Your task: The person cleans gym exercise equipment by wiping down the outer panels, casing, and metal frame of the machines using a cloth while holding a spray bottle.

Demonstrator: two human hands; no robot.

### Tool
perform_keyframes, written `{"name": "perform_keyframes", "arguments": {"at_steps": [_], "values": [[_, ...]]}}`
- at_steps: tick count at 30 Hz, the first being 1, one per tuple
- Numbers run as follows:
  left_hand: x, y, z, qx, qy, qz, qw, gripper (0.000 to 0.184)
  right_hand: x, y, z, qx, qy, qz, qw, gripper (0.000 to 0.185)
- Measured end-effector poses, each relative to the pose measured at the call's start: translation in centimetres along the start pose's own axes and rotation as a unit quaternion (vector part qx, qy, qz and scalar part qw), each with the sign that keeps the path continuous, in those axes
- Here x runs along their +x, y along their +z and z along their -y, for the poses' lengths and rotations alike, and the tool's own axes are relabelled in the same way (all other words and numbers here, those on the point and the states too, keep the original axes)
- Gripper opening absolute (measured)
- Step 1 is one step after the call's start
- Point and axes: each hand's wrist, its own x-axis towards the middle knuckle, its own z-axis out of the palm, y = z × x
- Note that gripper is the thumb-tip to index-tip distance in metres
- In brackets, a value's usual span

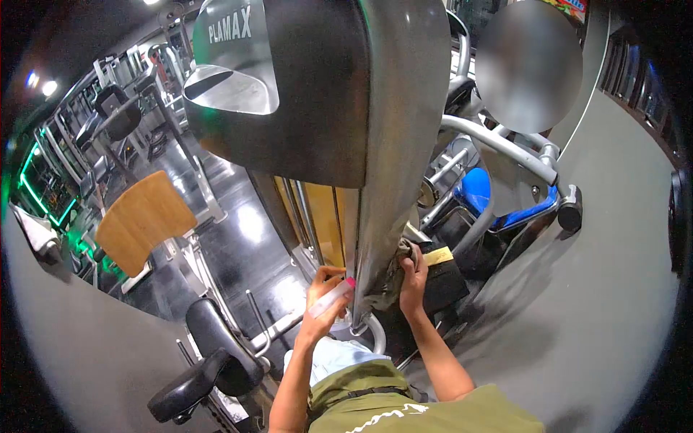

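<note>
My left hand (pixel 316 312) is closed around a small translucent bottle (pixel 330 299) with a pink top. The bottle tilts up to the right, its pink end close to the grey metal upright of a gym machine (pixel 401 130). My right hand (pixel 412 280) grips a crumpled grey-brown cloth (pixel 388 283), which lies against the right side of that upright. Beside the right hand is a yellow strip (pixel 438 256) on a dark block. "PLAMAX" is printed on the machine's upper cover (pixel 234 36).
At left stand a wooden-looking curved panel (pixel 148 220) and a black padded seat (pixel 224 346) on metal frames. To the right are a blue seat (pixel 474 189), a grey tubular arm (pixel 502 148) and a grey wall (pixel 606 238). More machines line the far left.
</note>
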Motion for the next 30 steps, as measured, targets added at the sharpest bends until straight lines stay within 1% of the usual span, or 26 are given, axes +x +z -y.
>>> {"name": "perform_keyframes", "arguments": {"at_steps": [2,4,5,6,8,9,10,12,13,14,16,17,18,20,21,22,24,26,28,29,30], "values": [[0.4,0.0,-0.4,0.011,-0.010,-0.012,1.000,0.023,-1.0,-0.2,-1.9,0.024,0.013,-0.006,1.000,0.046],[0.8,0.0,-0.2,0.036,0.014,-0.021,0.999,0.024,-1.7,-0.7,-3.7,-0.012,0.035,-0.003,0.999,0.044],[1.0,0.0,-0.1,0.008,0.023,-0.020,0.999,0.023,-1.8,-0.5,-3.8,-0.005,0.067,-0.010,0.998,0.037],[1.1,0.0,0.1,-0.020,0.030,-0.018,0.999,0.022,-1.7,-0.8,-3.9,-0.005,0.065,-0.009,0.998,0.037],[1.2,-0.2,0.3,-0.026,0.040,-0.010,0.999,0.020,-1.2,-1.6,-2.9,-0.091,0.084,0.016,0.992,0.037],[1.2,-0.2,0.5,-0.032,0.045,-0.002,0.998,0.019,-0.8,-0.9,-1.5,-0.073,0.058,0.000,0.996,0.037],[1.2,-0.2,0.5,-0.034,0.045,-0.002,0.998,0.019,-0.4,-0.5,-0.4,-0.075,0.059,0.000,0.995,0.037],[1.3,-0.3,0.6,-0.027,0.063,0.010,0.998,0.017,0.5,0.4,0.9,-0.034,-0.059,-0.001,0.998,0.037],[1.3,-0.1,0.7,-0.036,0.054,-0.003,0.998,0.019,0.8,0.9,1.1,-0.042,-0.097,-0.003,0.994,0.035],[1.3,-0.1,0.8,-0.035,0.056,-0.003,0.998,0.019,0.7,1.3,-0.3,-0.040,-0.098,-0.003,0.994,0.035],[1.2,0.0,0.9,-0.034,0.076,-0.014,0.996,0.020,-0.3,1.4,-4.0,-0.028,-0.126,-0.078,0.989,0.032],[1.2,0.0,1.1,-0.035,0.077,-0.013,0.996,0.020,-0.8,1.6,-3.8,-0.072,-0.162,-0.083,0.981,0.031],[1.2,-0.2,1.3,-0.036,0.075,-0.008,0.997,0.021,-1.5,1.2,-4.3,-0.072,-0.164,-0.083,0.980,0.031],[1.3,-0.1,1.6,-0.038,0.074,-0.004,0.996,0.021,-3.0,0.5,-5.3,-0.023,-0.082,-0.051,0.995,0.029],[1.4,0.0,1.6,-0.051,0.072,-0.012,0.996,0.021,-3.0,0.2,-5.5,-0.031,-0.056,-0.060,0.996,0.026],[1.5,0.0,1.6,-0.062,0.070,-0.019,0.995,0.021,-2.7,-0.2,-5.6,-0.029,-0.057,-0.061,0.996,0.026],[1.6,-0.5,2.1,-0.057,0.067,-0.012,0.996,0.021,-1.1,-0.9,-4.7,-0.012,0.077,0.003,0.997,0.025],[1.6,-0.4,2.3,-0.057,0.062,-0.004,0.996,0.022,0.9,-0.5,-2.3,-0.036,0.079,0.013,0.996,0.024],[1.6,0.0,1.9,-0.084,0.063,-0.031,0.994,0.022,2.5,0.6,0.1,-0.021,0.010,0.036,0.999,0.037],[1.7,-0.1,2.0,-0.081,0.070,-0.024,0.994,0.025,2.8,1.0,0.9,-0.022,0.010,0.034,0.999,0.037],[1.7,-0.2,2.2,-0.081,0.070,-0.024,0.994,0.025,3.0,1.5,1.5,-0.045,-0.070,0.008,0.997,0.036]]}}
